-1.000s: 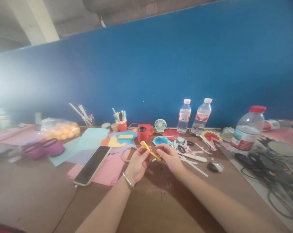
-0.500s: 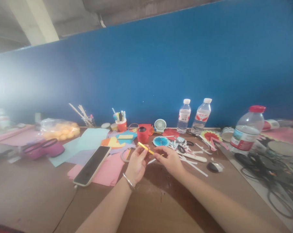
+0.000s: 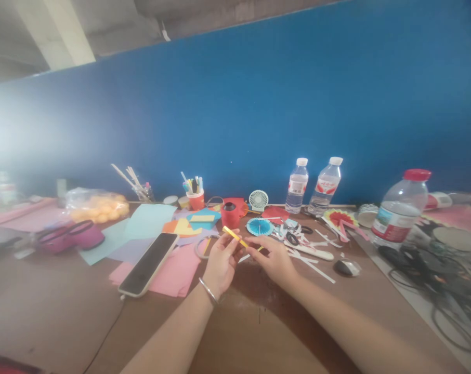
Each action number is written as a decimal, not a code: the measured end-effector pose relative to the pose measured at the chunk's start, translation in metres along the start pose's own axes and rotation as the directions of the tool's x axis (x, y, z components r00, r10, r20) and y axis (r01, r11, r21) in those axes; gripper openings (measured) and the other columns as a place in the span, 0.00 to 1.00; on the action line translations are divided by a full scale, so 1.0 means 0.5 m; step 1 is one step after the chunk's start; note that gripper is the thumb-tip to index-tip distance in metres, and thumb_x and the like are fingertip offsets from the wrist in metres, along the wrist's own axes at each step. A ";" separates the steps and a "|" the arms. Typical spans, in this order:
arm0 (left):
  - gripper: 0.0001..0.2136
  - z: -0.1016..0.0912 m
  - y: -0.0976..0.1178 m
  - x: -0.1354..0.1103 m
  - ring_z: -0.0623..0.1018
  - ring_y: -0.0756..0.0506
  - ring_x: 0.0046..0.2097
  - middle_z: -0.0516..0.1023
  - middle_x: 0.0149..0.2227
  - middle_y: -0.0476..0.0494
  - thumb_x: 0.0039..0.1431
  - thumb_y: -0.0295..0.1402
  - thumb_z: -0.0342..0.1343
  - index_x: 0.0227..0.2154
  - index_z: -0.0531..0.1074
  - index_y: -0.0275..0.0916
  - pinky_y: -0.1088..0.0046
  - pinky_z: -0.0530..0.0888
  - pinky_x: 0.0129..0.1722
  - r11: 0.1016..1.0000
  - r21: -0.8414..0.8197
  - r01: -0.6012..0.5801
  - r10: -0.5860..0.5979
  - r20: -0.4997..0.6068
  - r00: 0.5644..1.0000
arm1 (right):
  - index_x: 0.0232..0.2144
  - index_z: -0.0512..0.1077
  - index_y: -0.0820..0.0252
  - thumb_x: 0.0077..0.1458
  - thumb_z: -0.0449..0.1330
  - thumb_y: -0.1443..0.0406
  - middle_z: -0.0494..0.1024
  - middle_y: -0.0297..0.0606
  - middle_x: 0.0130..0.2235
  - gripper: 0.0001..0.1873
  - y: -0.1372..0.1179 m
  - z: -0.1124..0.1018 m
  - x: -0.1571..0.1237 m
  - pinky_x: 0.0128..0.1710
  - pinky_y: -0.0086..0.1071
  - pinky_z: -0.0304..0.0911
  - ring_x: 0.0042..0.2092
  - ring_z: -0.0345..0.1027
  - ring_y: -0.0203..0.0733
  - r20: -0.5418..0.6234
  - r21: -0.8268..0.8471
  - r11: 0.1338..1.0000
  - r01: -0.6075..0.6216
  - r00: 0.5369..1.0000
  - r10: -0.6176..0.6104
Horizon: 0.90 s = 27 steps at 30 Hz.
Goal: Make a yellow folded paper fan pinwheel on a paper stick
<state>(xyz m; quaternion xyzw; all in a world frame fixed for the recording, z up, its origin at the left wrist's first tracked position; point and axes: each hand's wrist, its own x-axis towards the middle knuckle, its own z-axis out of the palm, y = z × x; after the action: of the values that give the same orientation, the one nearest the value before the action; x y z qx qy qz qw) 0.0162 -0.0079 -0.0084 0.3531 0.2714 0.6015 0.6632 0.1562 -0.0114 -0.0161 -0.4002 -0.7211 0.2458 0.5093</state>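
We pinch the yellow strip [image 3: 232, 234] in our left hand [image 3: 221, 265], in front of the red container [image 3: 230, 216]; our right hand [image 3: 273, 259] pinches the strip's lower end. A blue rosette [image 3: 259, 226] lies right of the container.

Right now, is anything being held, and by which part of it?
A narrow yellow paper-like strip is held. The left grip pinches it just below its upper-left end; the right grip touches its lower-right part, exact contact hidden.

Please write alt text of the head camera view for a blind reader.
A person's left hand and right hand hold a yellow strip above a brown table. Left of them, a phone lies partly on pink paper; a blue wall stands behind.
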 end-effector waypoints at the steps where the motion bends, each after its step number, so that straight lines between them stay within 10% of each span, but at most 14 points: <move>1: 0.12 0.001 0.001 0.000 0.72 0.54 0.31 0.71 0.32 0.49 0.46 0.28 0.57 0.37 0.69 0.39 0.77 0.69 0.33 1.000 -0.001 0.006 -0.006 -0.007 1.000 | 0.39 0.70 0.55 0.50 0.54 0.63 0.74 0.37 0.37 0.12 0.000 0.001 -0.001 0.30 0.30 0.64 0.35 0.68 0.39 0.002 -0.004 1.000 0.011 1.000 -0.011; 27: 0.13 -0.002 -0.001 -0.002 0.71 0.53 0.31 0.70 0.31 0.49 0.48 0.28 0.55 0.39 0.68 0.40 0.75 0.70 0.33 1.000 0.012 -0.002 0.002 0.016 1.000 | 0.38 0.70 0.55 0.51 0.53 0.63 0.74 0.37 0.34 0.11 -0.003 -0.001 -0.003 0.31 0.29 0.63 0.34 0.67 0.37 0.022 -0.130 0.984 0.120 0.993 -0.118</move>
<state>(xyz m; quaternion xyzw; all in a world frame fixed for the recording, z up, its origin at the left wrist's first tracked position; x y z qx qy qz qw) 0.0156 -0.0085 -0.0092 0.3621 0.2693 0.5977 0.6627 0.1562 -0.0135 -0.0156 -0.3871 -0.7619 0.1700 0.4907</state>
